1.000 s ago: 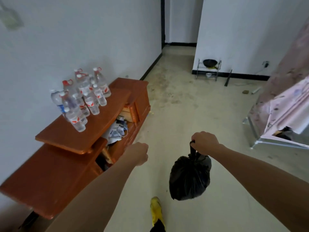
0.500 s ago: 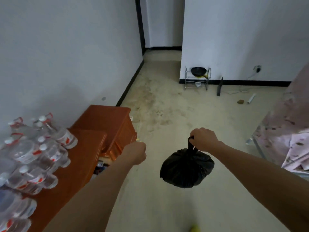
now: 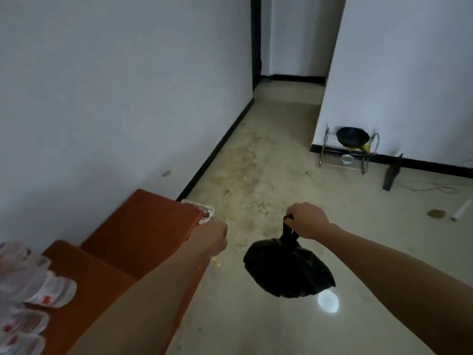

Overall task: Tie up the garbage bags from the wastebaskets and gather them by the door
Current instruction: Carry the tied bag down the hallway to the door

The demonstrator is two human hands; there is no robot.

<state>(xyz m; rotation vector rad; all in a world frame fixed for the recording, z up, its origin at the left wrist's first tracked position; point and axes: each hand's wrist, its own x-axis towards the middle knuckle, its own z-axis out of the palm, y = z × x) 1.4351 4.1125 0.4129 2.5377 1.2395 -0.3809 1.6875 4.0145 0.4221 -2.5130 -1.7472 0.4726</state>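
Item one, right hand (image 3: 305, 221): fingers are closing tight round the twisted neck of the black garbage bag (image 3: 289, 270), which is hanging free below the fist, knotted and bulging, clear of the floor (image 3: 256, 155) and casting over a bright spot of reflected light (image 3: 328, 302). Item two, left hand (image 3: 211, 238): it is riding forward at about the same height, curled into a fist with nothing showing in it, just right of the orange cabinet (image 3: 143, 226). Item three, cabinet: it is now sitting at the near left, and the water bottles (image 3: 30, 285) on it are sliding off the left edge, where a second ago they were standing in the middle of the scene; a white object (image 3: 202, 210) at its far corner is too small to name. Item four, far side: a wire rack (image 3: 348, 160) carrying a dark pan (image 3: 352, 136) is standing against the right wall, with a white tube (image 3: 460, 210) lying on the floor to the right. Item five, the passage (image 3: 289, 93) between the walls is opening up larger ahead than before. Judgement: the person is walking the tied bag past the cabinet toward that passage, so the tying looks done for this bag and the carrying leg is under way; no door is showing yet.
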